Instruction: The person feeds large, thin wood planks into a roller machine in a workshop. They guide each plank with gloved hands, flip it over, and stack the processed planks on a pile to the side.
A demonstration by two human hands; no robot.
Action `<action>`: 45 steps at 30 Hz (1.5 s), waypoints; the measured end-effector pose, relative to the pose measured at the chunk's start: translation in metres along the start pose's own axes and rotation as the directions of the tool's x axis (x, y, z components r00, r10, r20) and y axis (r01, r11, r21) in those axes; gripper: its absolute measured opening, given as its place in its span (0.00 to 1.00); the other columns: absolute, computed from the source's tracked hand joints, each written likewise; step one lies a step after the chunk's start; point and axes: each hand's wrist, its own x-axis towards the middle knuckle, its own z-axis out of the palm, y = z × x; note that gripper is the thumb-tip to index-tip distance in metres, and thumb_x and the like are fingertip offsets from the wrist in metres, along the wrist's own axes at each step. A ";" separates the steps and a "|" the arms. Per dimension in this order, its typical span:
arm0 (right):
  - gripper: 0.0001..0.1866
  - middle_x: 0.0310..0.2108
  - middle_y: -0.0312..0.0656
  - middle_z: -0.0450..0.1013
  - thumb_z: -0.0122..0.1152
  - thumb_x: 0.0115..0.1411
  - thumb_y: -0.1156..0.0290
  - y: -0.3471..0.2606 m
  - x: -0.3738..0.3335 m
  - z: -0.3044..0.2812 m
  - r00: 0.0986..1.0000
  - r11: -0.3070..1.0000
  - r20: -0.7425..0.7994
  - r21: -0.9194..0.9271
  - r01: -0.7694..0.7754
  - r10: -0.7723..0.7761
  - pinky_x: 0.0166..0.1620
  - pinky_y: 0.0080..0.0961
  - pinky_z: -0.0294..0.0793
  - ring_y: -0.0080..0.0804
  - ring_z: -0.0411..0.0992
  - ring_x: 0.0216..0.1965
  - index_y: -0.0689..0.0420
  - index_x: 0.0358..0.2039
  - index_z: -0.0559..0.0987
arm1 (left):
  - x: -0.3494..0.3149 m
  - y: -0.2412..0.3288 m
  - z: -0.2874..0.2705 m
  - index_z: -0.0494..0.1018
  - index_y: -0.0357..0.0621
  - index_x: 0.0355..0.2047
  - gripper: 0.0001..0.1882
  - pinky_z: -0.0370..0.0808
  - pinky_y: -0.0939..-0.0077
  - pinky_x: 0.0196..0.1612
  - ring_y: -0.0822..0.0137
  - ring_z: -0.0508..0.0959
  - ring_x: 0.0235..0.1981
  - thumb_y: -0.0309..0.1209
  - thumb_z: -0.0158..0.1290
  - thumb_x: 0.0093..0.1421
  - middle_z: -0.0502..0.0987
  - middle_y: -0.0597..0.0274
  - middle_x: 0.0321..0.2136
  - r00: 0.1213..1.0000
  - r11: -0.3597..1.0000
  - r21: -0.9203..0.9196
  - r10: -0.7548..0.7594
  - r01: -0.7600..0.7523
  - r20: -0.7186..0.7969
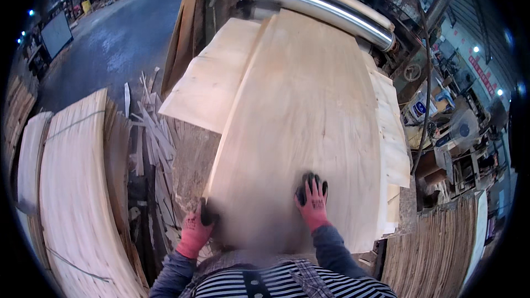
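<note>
A long stack of pale wood veneer sheets [301, 105] lies in front of me, reaching from my waist to a shiny metal roller [323, 8]. My left hand [197, 227], in a pink glove with dark fingertips, is closed on the near left edge of the top veneer sheet; its fingers are partly hidden. My right hand [313, 201], gloved alike, rests flat on the sheet's near part with its fingers spread. Other veneer sheets [218, 72] stick out beneath the stack on the left, and ragged sheets [391, 127] show along its right side.
Bundled veneer stacks [74, 182] stand on the left, beside loose wood scraps [152, 124]. Another stack of sheets [433, 243] is at the lower right. A dark cable [428, 77] hangs near a cluttered bench with a fan [464, 129]. Boards [182, 33] lean beyond the stack.
</note>
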 end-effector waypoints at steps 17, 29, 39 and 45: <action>0.38 0.50 0.57 0.61 0.61 0.31 0.62 -0.021 -0.211 -0.072 0.948 0.967 -0.302 0.198 0.162 -0.097 0.54 0.53 0.53 0.56 0.59 0.51 0.61 0.48 0.67 | -0.024 0.092 -0.146 0.59 0.34 0.52 0.27 0.64 0.71 0.50 0.60 0.70 0.46 0.29 0.52 0.52 0.69 0.49 0.45 0.828 0.122 -0.864 0.250 0.488 0.503; 0.34 0.50 0.44 0.64 0.62 0.35 0.71 0.002 -0.034 -0.061 1.000 0.991 -0.023 0.131 -0.016 0.019 0.54 0.36 0.59 0.40 0.62 0.52 0.49 0.49 0.68 | 0.002 0.040 -0.051 0.61 0.38 0.51 0.24 0.67 0.72 0.48 0.58 0.71 0.47 0.25 0.50 0.51 0.70 0.48 0.44 0.963 0.825 -0.508 -0.265 0.250 0.044; 0.33 0.56 0.44 0.55 0.56 0.48 0.59 0.079 0.175 0.028 0.988 0.997 -0.137 -0.038 -0.074 0.068 0.59 0.42 0.48 0.43 0.53 0.57 0.49 0.56 0.59 | -0.002 0.038 -0.048 0.66 0.38 0.47 0.22 0.69 0.71 0.45 0.59 0.74 0.42 0.26 0.54 0.49 0.73 0.48 0.39 0.939 0.856 -0.427 -0.342 0.291 -0.046; 0.35 0.57 0.49 0.53 0.52 0.51 0.53 0.021 0.133 0.031 0.987 0.988 -0.105 -0.106 0.113 -0.124 0.61 0.47 0.38 0.44 0.48 0.59 0.58 0.56 0.58 | -0.004 0.021 -0.047 0.66 0.38 0.47 0.24 0.69 0.71 0.46 0.59 0.74 0.42 0.24 0.54 0.48 0.73 0.49 0.40 0.935 0.870 -0.356 -0.354 0.341 0.029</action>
